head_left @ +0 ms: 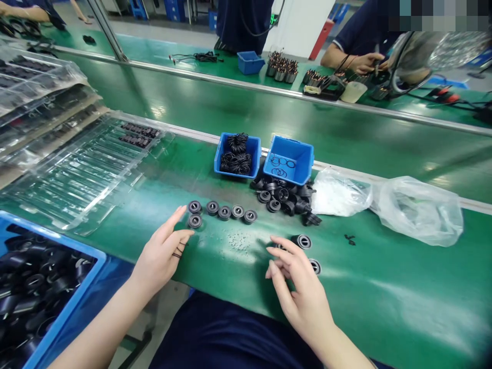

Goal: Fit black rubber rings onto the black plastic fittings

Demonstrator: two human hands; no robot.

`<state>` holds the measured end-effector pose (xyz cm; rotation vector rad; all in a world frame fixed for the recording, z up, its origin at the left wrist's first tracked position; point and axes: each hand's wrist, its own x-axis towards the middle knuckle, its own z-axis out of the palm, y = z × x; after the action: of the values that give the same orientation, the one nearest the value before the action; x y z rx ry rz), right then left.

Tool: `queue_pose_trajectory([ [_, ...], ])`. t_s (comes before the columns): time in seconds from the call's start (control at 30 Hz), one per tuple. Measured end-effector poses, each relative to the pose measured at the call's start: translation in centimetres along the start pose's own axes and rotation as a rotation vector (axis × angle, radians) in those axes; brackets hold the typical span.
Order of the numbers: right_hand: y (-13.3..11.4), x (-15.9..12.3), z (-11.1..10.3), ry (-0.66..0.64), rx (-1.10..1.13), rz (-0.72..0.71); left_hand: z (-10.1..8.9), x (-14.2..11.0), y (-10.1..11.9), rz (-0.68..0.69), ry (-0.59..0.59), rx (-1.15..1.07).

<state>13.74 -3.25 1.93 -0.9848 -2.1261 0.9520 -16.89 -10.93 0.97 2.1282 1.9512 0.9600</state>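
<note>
My left hand (pixel 163 253) is open beside a pair of round black caps (pixel 195 221), its fingertips very near or touching them. Thin black rubber rings (pixel 177 253) circle one of its fingers. To the right of that pair, several similar caps (pixel 225 213) form a loose row. Over the green table, my right hand (pixel 298 284) hovers with slightly bent, parted fingers and no visible hold on anything. Just beyond it lie a black cylindrical part (pixel 303 242) and another (pixel 315 266), partly hidden by the hand. A further dark part is mostly covered by its fingers.
Black rings fill one blue bin (pixel 255 154); a second blue bin (pixel 303 163) has a few. Black parts (pixel 282 195) are heaped in front. Plastic bags (pixel 423 210) lie right, clear trays (pixel 96 169) left. A blue crate (pixel 100 259) holds black parts. Co-workers sit beyond the rail.
</note>
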Motion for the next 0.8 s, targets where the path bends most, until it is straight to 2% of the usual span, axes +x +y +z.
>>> queue_pose_trajectory([
  [0.1,0.5,-0.1,0.3,0.023,-0.076,0.011,0.3,0.5,-0.3,-0.111,-0.042,-0.104],
  [0.23,1.0,0.0,0.5,0.006,-0.074,0.063,0.7,1.2,-0.5,-0.088,-0.062,-0.112],
  [0.33,0.8,0.3,0.3,0.019,-0.118,0.018,0.6,1.4,-0.6,-0.067,-0.03,-0.073],
  [0.47,-0.5,1.3,0.4,0.064,-0.356,-0.28,0.1,1.8,-1.0,0.105,0.005,0.009],
  [0.57,-1.8,3.0,1.4,-0.008,-0.499,-0.447,-0.1,2.5,-1.4,0.245,-0.007,0.066],
  [0.67,-2.8,5.5,3.2,-0.099,-0.617,-0.465,0.0,3.1,-1.9,0.312,-0.028,0.118],
  [0.8,-3.2,8.5,5.6,-0.149,-0.7,-0.456,0.2,3.5,-2.6,0.366,-0.046,0.158],
])
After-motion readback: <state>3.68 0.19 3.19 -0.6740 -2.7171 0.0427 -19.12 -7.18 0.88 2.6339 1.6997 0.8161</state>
